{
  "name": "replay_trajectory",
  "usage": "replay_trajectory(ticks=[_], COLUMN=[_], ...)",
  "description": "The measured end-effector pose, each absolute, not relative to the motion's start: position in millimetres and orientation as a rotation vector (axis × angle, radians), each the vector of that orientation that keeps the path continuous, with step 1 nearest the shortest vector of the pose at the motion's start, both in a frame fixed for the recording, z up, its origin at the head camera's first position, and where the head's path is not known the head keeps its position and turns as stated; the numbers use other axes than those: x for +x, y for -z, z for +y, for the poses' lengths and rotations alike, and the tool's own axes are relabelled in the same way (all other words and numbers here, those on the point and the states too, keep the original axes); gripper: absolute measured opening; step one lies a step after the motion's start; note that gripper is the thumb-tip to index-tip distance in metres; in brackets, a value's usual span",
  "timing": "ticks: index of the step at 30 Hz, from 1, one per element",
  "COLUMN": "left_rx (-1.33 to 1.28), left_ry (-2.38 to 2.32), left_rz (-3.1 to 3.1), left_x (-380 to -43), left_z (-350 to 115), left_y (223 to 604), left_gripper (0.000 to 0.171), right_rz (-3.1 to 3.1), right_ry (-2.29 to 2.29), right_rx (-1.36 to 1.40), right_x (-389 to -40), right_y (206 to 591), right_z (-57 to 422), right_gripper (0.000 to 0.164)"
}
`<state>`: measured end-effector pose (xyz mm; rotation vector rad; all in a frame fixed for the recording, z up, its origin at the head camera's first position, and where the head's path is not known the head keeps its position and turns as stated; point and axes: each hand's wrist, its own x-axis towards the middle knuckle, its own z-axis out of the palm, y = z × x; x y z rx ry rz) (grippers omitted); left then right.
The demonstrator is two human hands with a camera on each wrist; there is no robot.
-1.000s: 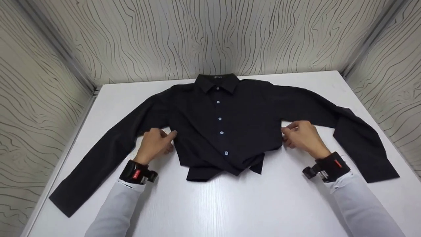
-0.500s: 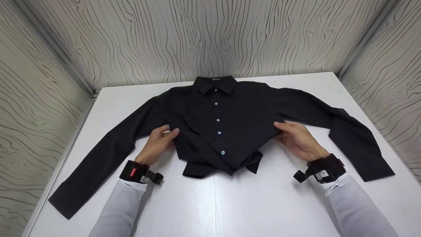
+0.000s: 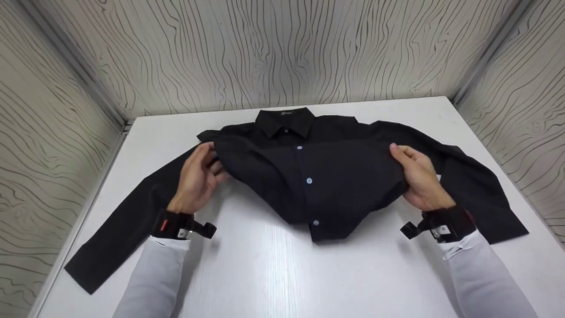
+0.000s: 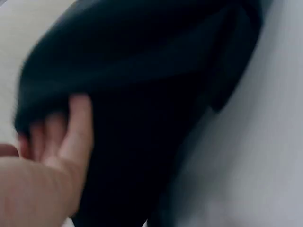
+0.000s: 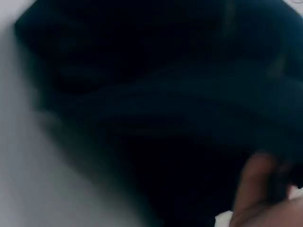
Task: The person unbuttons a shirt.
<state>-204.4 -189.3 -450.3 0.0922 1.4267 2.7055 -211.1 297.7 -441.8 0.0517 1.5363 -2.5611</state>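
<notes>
A black button-up shirt (image 3: 353,176) lies on the white table with its collar at the far side. Its lower body part is raised off the table between both hands, and the hem hangs slack in the middle. The left hand (image 3: 194,179) holds the shirt's left side edge, some fingers reaching under the cloth. In the left wrist view the fingers (image 4: 78,127) lie against the dark fabric. On the other side, the right hand (image 3: 421,176) grips the cloth with its thumb on top; its other fingers are partly hidden. The right wrist view is blurred, with dark fabric filling most of it.
The shirt's left sleeve (image 3: 114,229) stretches toward the table's near left. The right sleeve (image 3: 481,190) bends toward the right edge. Wood-grain panels (image 3: 282,53) enclose the white table (image 3: 265,282) at the back and sides.
Both hands have lifted the shirt's lower body off the table and moved it away from the person. The hands have spread farther apart, and the collar has shifted slightly nearer.
</notes>
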Motion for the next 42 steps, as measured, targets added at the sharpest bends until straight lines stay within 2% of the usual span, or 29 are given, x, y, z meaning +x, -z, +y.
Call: replay_trajectory(ticks=[2, 5, 8, 11, 15, 20, 26, 34, 38, 42], left_rx=[-0.011, -0.127, -0.160, -0.177, -0.049, 0.031, 0.028, 0.125, 0.195, 0.266], left_ry=[-2.588, -2.338, -2.187, -2.141, -2.099, -2.129, -2.077, -2.508, -2.565, -2.577], left_rz=[1.609, 1.945, 2.141, 2.156, 2.082, 2.062, 2.223, 2.005, 1.866, 1.631], left_x=[-197.0, -181.7, -167.1, -156.5, -151.6, -155.5, -159.5, -162.6, -153.1, -138.9], left_z=[-185.9, -183.9, -188.1, -195.6, -202.4, -202.4, -200.2, -201.5, -201.6, -207.6], left_y=[456.7, 470.8, 483.5, 490.4, 495.3, 501.0, 497.6, 448.7, 419.6, 400.8], left_gripper=[0.036, 0.060, 0.066, 0.054, 0.035, 0.033, 0.026, 0.029, 0.024, 0.025], right_rz=[1.633, 1.792, 1.965, 2.092, 2.206, 2.280, 2.308, 2.159, 1.787, 1.425], right_ry=[2.397, 2.109, 1.868, 1.682, 1.473, 1.430, 1.608, 2.070, 2.318, 2.329], right_rx=[0.076, 0.045, -0.030, -0.130, -0.289, -0.403, -0.527, -0.536, -0.456, -0.301], right_x=[-206.9, -197.4, -185.8, -176.2, -167.2, -164.6, -166.0, -170.3, -164.1, -153.2], right_y=[446.8, 454.7, 457.7, 457.8, 455.9, 454.7, 454.5, 443.0, 427.7, 412.5], right_z=[300.8, 306.2, 313.2, 323.2, 335.7, 340.3, 338.5, 326.3, 323.9, 331.1], right_gripper=[0.020, 0.024, 0.027, 0.032, 0.028, 0.024, 0.029, 0.029, 0.025, 0.031])
